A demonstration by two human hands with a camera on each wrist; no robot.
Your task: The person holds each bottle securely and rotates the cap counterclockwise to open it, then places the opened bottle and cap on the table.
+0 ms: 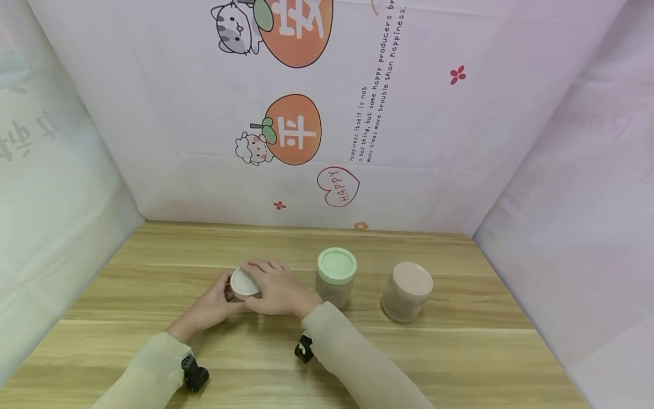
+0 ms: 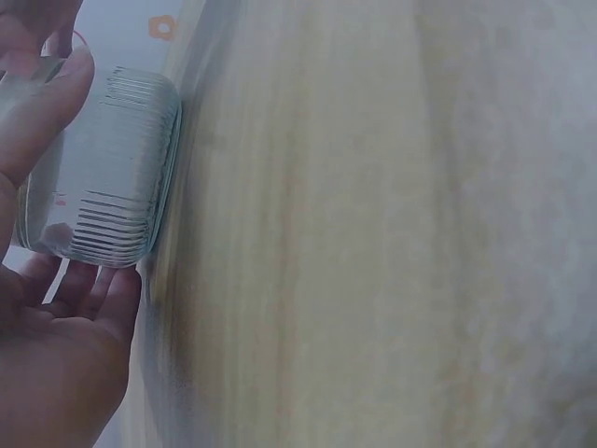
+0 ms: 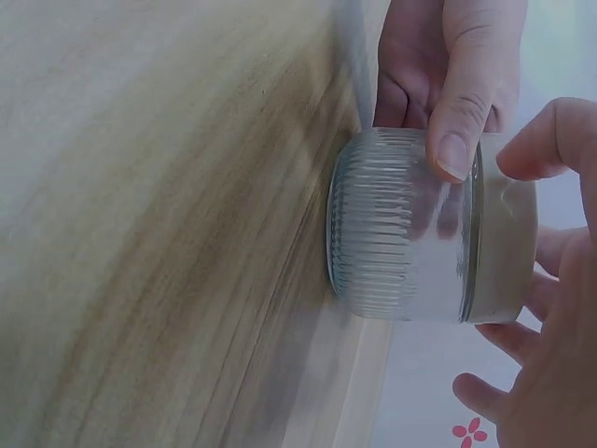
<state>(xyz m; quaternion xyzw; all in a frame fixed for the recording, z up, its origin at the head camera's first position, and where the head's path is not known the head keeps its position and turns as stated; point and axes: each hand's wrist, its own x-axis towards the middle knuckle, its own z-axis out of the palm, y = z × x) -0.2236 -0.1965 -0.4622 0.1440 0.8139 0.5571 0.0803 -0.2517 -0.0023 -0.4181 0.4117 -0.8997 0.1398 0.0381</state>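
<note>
A ribbed clear glass jar (image 3: 378, 224) with an off-white lid (image 3: 506, 238) stands upright at the table's left-middle. My left hand (image 1: 212, 304) grips the glass from the left side, its thumb lying along the jar just below the lid in the right wrist view. From above and the right, my right hand (image 1: 278, 289) holds the lid by its rim, thumb and fingers spread around it. In the left wrist view, the glass (image 2: 121, 168) shows between the left thumb and fingers. The palm of my right hand hides part of the lid in the head view.
Just right of my right hand stands a glass jar with a green lid (image 1: 337, 265). Farther right is another jar with a pale beige-pink lid (image 1: 413, 278). The wooden table (image 1: 460, 363) meets printed white cloth walls (image 1: 409, 193) at the back and sides.
</note>
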